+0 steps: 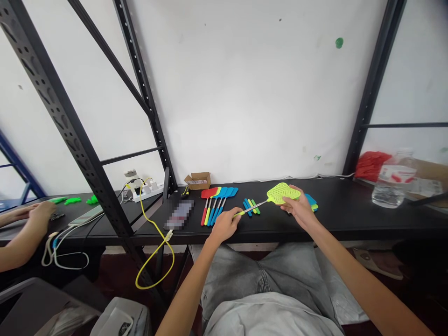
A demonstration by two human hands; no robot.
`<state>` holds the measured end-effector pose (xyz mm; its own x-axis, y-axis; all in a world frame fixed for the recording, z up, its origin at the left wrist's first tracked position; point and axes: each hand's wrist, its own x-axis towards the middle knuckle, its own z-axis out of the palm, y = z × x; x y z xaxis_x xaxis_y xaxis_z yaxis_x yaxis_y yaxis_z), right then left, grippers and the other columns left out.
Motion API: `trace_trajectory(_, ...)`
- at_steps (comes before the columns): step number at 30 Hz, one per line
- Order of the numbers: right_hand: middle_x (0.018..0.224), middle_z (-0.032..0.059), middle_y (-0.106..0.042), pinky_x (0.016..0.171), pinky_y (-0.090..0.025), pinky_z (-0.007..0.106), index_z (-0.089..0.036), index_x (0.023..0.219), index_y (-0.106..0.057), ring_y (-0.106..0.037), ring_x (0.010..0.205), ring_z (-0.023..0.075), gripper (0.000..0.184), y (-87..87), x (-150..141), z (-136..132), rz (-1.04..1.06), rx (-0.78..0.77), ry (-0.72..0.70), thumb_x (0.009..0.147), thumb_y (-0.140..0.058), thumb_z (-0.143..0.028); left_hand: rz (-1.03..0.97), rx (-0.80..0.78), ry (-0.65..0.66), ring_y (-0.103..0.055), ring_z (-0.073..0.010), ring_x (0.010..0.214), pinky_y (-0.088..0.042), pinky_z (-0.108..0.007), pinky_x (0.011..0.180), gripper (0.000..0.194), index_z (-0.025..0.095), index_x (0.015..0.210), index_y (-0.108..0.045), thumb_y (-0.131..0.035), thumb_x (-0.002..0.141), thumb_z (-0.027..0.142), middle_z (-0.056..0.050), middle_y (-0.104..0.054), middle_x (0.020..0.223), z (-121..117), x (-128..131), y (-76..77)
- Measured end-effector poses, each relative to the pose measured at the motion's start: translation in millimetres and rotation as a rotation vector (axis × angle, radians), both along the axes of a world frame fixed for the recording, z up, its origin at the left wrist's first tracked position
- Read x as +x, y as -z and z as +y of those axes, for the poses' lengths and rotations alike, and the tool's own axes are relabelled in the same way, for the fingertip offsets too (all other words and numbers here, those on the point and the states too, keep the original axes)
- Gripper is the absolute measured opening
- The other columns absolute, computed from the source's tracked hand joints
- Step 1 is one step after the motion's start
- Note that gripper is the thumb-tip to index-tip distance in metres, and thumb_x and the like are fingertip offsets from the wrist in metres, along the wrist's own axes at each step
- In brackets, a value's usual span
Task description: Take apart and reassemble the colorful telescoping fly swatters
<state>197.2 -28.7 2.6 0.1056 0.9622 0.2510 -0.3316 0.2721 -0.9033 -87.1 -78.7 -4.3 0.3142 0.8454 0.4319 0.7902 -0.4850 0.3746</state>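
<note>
A small open cardboard box (198, 181) stands at the far side of a black bench (336, 217), its contents too small to make out, while a clear bottle (390, 182) partly filled with clear liquid stands at right. A grey bin (21, 291) at near left holds crumpled, see-through plastic (65, 322).

Left of centre, five fly swatter handles show in a row of swatters (213, 210): one red, one yellow-green, three blue; their heads overlap. Nearer the middle lies a bunch of loose handles (251, 207), blue, yellow and green, at least four. Blue and yellow-green heads (311, 202) lie stacked at right, partly hidden, their number unclear.

Above the bench's near edge, one yellow-green swatter (280, 193) spans a person's two hands. The left hand (226, 225) has its fingers curled closed around the handle; the right hand (297, 207) pinches the mesh head between thumb and partly hidden fingers.
</note>
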Motion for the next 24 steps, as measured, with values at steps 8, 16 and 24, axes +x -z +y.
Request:
trace_trajectory(8, 0.083, -0.0013, -0.069, 0.062, -0.064, 0.03, -0.03, 0.129, -0.04, -0.074, 0.07, 0.0227, 0.066, 0.2, -10, -5, -0.004, -0.01, -0.008, 0.074, -0.075, -0.021, 0.005, 0.003, 0.009, -0.055, -0.0188, 0.064, -0.031, -0.025, 0.059, 0.028, 0.025, 0.113, -0.061, -0.039, 0.097, 0.031, 0.001, -0.056, 0.066, 0, -1, -1.9)
trace_trajectory(16, 0.076, -0.0019, -0.068, 0.061, -0.063, 0.031, -0.028, 0.134, -0.033, -0.074, 0.067, 0.0227, 0.068, 0.3, -23, -14, -0.006, -0.022, -0.008, 0.077, -0.07, -0.018, 0.006, 0.018, 0.004, -0.055, -0.0183, 0.064, -0.031, -0.025, 0.059, 0.025, 0.024, 0.111, -0.06, -0.041, 0.095, 0.026, 0.001, -0.057, 0.067, 0, -2, -1.6)
trace_trajectory(24, 0.079, -0.003, -0.065, 0.055, -0.06, 0.025, -0.03, 0.134, -0.033, -0.071, 0.06, 0.0182, 0.071, 3.9, -30, -13, -0.012, -0.009, 0.003, 0.075, -0.071, -0.019, 0.014, 0.015, -0.005, -0.054, -0.0177, 0.063, -0.032, -0.025, 0.059, 0.024, 0.024, 0.111, -0.06, -0.042, 0.095, 0.026, 0.002, -0.054, 0.065, -1, -2, -1.2)
